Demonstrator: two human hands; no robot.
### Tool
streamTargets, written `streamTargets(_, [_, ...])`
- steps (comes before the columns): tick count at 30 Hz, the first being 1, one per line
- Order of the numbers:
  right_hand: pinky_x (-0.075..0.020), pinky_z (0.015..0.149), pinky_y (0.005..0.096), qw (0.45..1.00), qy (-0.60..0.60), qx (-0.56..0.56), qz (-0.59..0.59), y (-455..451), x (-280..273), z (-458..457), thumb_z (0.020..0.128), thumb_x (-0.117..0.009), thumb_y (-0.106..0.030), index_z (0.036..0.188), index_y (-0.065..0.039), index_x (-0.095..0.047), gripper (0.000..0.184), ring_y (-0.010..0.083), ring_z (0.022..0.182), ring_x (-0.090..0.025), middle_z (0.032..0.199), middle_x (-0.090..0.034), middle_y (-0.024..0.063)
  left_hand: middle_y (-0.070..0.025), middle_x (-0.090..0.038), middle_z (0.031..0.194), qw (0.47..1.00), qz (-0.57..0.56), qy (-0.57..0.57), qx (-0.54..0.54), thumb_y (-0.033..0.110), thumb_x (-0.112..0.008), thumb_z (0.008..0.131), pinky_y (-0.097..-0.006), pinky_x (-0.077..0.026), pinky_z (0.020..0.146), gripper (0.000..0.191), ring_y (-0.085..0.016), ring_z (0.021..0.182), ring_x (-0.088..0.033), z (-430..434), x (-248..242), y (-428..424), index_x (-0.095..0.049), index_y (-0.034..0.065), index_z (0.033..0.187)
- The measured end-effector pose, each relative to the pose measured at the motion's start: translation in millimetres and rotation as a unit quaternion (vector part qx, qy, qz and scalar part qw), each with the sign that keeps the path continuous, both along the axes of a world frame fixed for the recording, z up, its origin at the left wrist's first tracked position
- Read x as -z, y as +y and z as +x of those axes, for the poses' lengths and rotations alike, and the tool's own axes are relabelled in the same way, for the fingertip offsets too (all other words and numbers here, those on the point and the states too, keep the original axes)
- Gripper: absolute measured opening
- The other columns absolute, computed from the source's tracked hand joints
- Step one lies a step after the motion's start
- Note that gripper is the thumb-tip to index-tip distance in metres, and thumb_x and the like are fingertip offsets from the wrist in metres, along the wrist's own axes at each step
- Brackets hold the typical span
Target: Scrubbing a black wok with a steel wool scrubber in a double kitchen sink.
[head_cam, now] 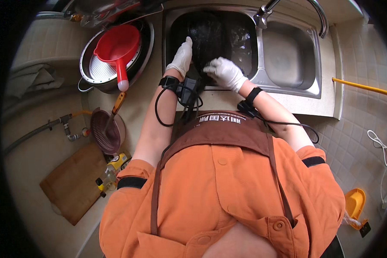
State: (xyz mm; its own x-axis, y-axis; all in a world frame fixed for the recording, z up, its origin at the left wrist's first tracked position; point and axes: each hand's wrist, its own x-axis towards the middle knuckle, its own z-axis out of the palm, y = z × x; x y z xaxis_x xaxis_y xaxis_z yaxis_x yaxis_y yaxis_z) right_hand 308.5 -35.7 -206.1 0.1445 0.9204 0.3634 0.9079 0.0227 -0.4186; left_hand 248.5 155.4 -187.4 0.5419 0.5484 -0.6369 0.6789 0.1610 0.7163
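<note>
A dark, wet, glossy item (209,35), perhaps a pan or pot, fills much of the left sink basin (257,48); its exact kind cannot be told. My left hand (183,58), in a white glove, is against its left side with the fingers straight and pointing away from me. At its near right edge is my right hand (225,72), also gloved in white, with bent fingers touching or just over the dark surface. Whether those fingers grip it is unclear. Shiny wet patches show in the basin to the right of the item.
The chrome faucet (262,17) rises behind the divider, beside the right basin (285,58). On the left, a red ladle (119,43) lies over a metal strainer (90,72) on a dark pot. Lower left are a purple colander (100,135) and a wooden cutting board (75,183).
</note>
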Motion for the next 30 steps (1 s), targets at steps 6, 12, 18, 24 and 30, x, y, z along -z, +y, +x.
streamTargets(6, [-0.0511, 0.070, 0.0392, 0.988, 0.008, 0.140, 0.059, 30.2, -22.7, 9.8, 0.081, -0.063, -0.016, 0.091, -0.011, -0.068, 0.012, 0.0301, 0.080, -0.059, 0.084, -0.060, 0.0099, -0.0125, -0.061, 0.102, 1.000, -0.011, -0.014, -0.007, 0.055, -0.029, 0.099, -0.0398, -0.046, 0.071, 0.065, -0.025, 0.083, -0.055, 12.1, -11.2, -14.7, -0.057, -0.0009, 0.117])
streamTargets(12, [-0.0517, 0.069, 0.0369, 0.998, -0.001, 0.065, -0.023, 5.0, 6.8, -33.3, 0.079, -0.059, -0.014, 0.084, -0.009, -0.068, 0.011, 0.0268, 0.081, -0.060, 0.084, -0.059, 0.0097, -0.0112, -0.059, 0.101, 0.994, -0.093, -0.008, -0.063, 0.055, -0.030, 0.099, -0.0399, -0.046, 0.072, 0.063, -0.024, 0.080, -0.053, -0.1, 4.0, 0.6, -0.053, 0.0009, 0.123])
streamTargets(18, [-0.0507, 0.068, 0.0366, 0.991, -0.033, 0.113, 0.058, 45.5, -24.9, -5.6, 0.080, -0.059, -0.015, 0.080, -0.009, -0.064, 0.008, 0.0269, 0.080, -0.058, 0.081, -0.057, 0.0093, -0.0136, -0.058, 0.114, 0.990, -0.099, -0.056, -0.088, 0.054, -0.031, 0.099, -0.0419, -0.048, 0.079, 0.064, -0.027, 0.093, -0.056, -1.0, 6.3, 2.6, -0.051, 0.0004, 0.128])
streamTargets(24, [-0.0516, 0.068, 0.0380, 0.998, -0.029, 0.049, 0.012, 28.7, -2.6, -32.9, 0.082, -0.060, -0.014, 0.087, -0.006, -0.065, 0.011, 0.0276, 0.078, -0.059, 0.082, -0.058, 0.0105, -0.0144, -0.058, 0.122, 0.990, -0.077, -0.029, -0.119, 0.056, -0.033, 0.098, -0.0434, -0.050, 0.080, 0.064, -0.031, 0.100, -0.059, -9.1, 24.8, 17.9, -0.051, 0.0033, 0.130])
streamTargets(30, [-0.0515, 0.070, 0.0374, 0.996, -0.050, -0.001, -0.068, 15.3, 6.6, -27.4, 0.081, -0.059, -0.015, 0.094, -0.007, -0.066, 0.017, 0.0264, 0.081, -0.060, 0.085, -0.059, 0.0094, -0.0157, -0.060, 0.113, 0.988, -0.075, -0.011, -0.135, 0.056, -0.033, 0.098, -0.0436, -0.051, 0.075, 0.065, -0.030, 0.088, -0.060, -9.0, 26.4, 21.3, -0.049, 0.0029, 0.131])
